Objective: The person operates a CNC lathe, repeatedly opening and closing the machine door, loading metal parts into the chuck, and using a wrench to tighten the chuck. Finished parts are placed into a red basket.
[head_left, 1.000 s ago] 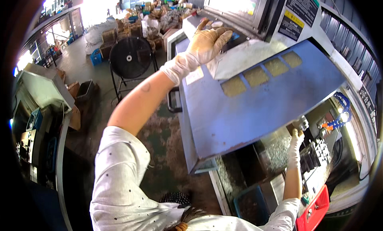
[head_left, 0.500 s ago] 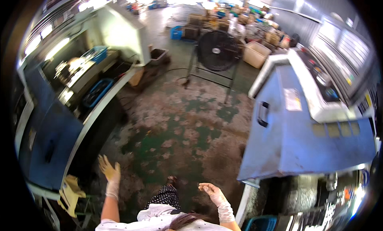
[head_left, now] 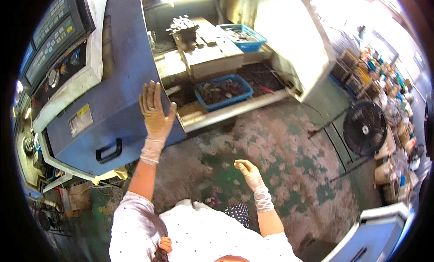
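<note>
My left hand (head_left: 156, 110), in a pale glove, is open with its fingers stretched upward. It lies at the edge of a blue machine door (head_left: 122, 81); whether the palm presses on it I cannot tell. A black handle (head_left: 109, 151) sits lower on that door. My right hand (head_left: 250, 174), gloved too, hangs over the floor with loosely bent fingers and nothing visible in it. Beyond the door's edge, the machine's bay holds a blue basket of dark scraps (head_left: 221, 91), a pale block-like bench (head_left: 212, 54) with small metal parts (head_left: 182, 24), and another blue basket (head_left: 244, 36).
A control panel (head_left: 52, 49) stands at the left. On the right are a black floor fan (head_left: 365, 128) on a stand and heaped boxes and bags (head_left: 393, 90). Another blue machine (head_left: 370, 239) is at the lower right. The floor (head_left: 280, 153) is worn green.
The view has swung left, bringing the left machine close and the fan to the right. My left hand has risen to the blue door. My right hand stays low over the floor.
</note>
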The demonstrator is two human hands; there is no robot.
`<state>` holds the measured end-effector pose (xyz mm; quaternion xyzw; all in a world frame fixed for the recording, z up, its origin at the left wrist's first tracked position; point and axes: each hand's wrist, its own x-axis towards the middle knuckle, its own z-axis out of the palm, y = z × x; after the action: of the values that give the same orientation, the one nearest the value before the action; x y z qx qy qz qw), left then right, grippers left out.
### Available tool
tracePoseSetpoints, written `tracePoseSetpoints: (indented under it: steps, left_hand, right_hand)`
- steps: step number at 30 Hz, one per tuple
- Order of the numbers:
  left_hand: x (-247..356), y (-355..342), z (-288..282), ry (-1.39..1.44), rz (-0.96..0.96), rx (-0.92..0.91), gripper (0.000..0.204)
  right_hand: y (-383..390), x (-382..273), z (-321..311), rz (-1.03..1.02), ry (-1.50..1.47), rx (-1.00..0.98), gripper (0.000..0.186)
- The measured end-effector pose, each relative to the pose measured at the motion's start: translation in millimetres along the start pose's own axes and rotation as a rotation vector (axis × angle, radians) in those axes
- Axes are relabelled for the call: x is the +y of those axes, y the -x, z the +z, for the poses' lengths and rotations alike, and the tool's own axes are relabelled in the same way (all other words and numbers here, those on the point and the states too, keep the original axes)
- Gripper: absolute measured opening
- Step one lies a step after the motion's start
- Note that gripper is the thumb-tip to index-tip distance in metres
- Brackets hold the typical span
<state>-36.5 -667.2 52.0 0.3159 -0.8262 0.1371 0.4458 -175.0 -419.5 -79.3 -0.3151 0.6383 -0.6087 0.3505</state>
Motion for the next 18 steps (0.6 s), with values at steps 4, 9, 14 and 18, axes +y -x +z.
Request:
tracePoseSetpoints:
  steps: [4,9,14,18]
  left_hand:
    - [-1,-3,29,-0.292,-0.113,0.157,0.044]
    - [-4,3,36,-0.356,-0.117,0.27,0.024]
    - [-8,28,31,-0.503,-0.137,0.285,0.035]
    - [7,29,26,-0.633,-0.267,0.261,0.042]
  right_hand:
    - [-130,-31,18,-0.396,0.322,-0.025,0.018]
    - [-329,-103,12,-1.038,0.795,-0.02,0.011]
    - [-495,-142,37,-1.105,1.422,-0.356,0.007]
    - [-543,-140,60,-1.249,1.622,-0.787,0.006]
